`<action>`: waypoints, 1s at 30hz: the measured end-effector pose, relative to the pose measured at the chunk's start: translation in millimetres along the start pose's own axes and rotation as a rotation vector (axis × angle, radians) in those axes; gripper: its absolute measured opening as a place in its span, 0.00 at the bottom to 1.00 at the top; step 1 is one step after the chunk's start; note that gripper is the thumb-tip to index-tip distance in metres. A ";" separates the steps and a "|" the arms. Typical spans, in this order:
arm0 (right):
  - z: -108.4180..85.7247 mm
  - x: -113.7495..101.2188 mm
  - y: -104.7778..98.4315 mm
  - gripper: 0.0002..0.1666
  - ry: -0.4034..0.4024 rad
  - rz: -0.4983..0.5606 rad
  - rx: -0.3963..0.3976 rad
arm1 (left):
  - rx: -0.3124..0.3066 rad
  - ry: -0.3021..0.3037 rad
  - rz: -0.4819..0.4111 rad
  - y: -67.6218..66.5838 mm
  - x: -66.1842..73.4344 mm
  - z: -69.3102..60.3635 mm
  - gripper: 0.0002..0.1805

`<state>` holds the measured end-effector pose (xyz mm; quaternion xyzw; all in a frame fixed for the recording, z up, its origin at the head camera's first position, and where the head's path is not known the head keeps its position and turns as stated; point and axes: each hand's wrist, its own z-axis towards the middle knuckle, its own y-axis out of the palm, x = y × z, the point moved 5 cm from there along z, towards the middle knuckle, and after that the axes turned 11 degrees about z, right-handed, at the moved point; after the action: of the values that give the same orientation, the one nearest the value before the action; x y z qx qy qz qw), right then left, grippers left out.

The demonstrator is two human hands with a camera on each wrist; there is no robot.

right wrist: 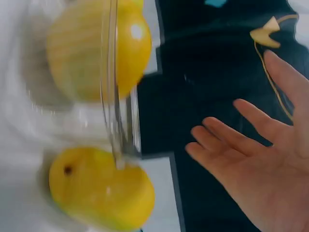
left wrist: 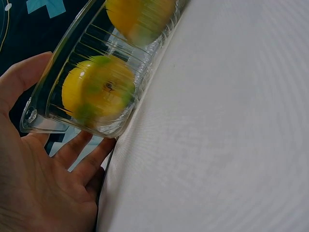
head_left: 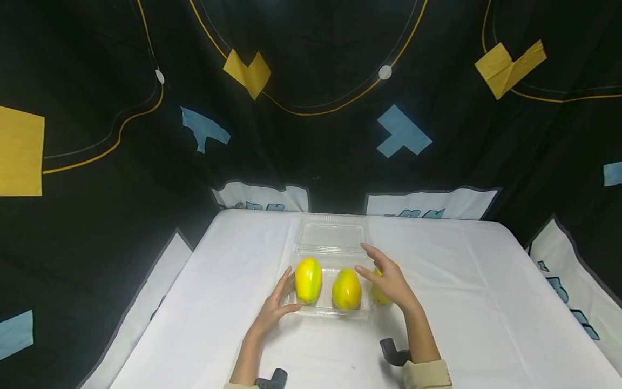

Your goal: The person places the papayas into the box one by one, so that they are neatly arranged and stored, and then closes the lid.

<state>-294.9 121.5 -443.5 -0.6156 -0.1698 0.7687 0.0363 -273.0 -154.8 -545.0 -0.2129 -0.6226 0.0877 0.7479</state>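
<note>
A clear plastic hinged box (head_left: pixel 330 312) lies with its lid (head_left: pixel 332 235) folded back. Inside sit a longer yellow fruit with green streaks (head_left: pixel 308 281), at the left, and a yellow mango (head_left: pixel 346 290), at the right. Another mango (head_left: pixel 378 292) rests just outside the box's right side, partly hidden by my right hand. My left hand (head_left: pixel 274 312) spans the box's front left corner; its extended fingers (left wrist: pixel 89 162) lie against the plastic in the left wrist view. My right hand (head_left: pixel 391 281) hovers at the box's right side, fingers spread and holding nothing, as the right wrist view confirms.
A white cloth (head_left: pixel 466 302) covers the table. Black curtains (head_left: pixel 316 156) with yellow and blue patches hang behind and beside it. A dark device (head_left: pixel 394 354) is strapped to my right wrist, and a similar one (head_left: pixel 274 379) to my left.
</note>
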 end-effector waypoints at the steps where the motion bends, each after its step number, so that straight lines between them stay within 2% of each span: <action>1: 0.0 0.9 -5.4 0.38 -0.014 0.017 0.030 | 0.000 -0.002 0.001 -0.1 -0.4 -0.1 0.47; 10: -5.5 22.0 -41.6 0.34 -0.097 0.170 0.283 | -0.004 -0.016 -0.010 -0.1 -1.8 -0.1 0.47; 12: -6.7 32.0 -46.3 0.34 -0.122 0.196 0.324 | -0.005 -0.015 -0.010 -0.1 -1.8 0.0 0.47; 15: -4.5 60.5 -52.1 0.34 -0.154 0.188 0.379 | -0.009 -0.012 -0.008 -0.1 -1.2 0.5 0.48; 18: -0.7 91.7 -55.7 0.34 -0.161 0.174 0.399 | -0.009 -0.017 -0.005 -0.4 -0.6 0.4 0.48; 20: 0.3 103.3 -55.8 0.35 -0.154 0.182 0.400 | -0.009 -0.021 -0.006 -0.6 0.0 0.2 0.48; 23: -5.7 96.8 -51.8 0.36 -0.124 0.261 0.386 | -0.006 -0.019 -0.008 -0.8 -0.1 -0.1 0.48; 27: -15.1 84.6 -46.3 0.39 -0.036 0.357 0.369 | -0.007 -0.005 -0.005 -0.8 -1.0 0.5 0.48; 30: -17.2 89.6 -43.9 0.40 0.014 0.396 0.362 | -0.005 -0.008 -0.005 -0.9 -1.0 1.1 0.48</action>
<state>-306.6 190.2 -516.9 -0.6255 0.0945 0.7745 -0.0039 -274.4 -155.8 -545.4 -0.2128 -0.6264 0.0850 0.7451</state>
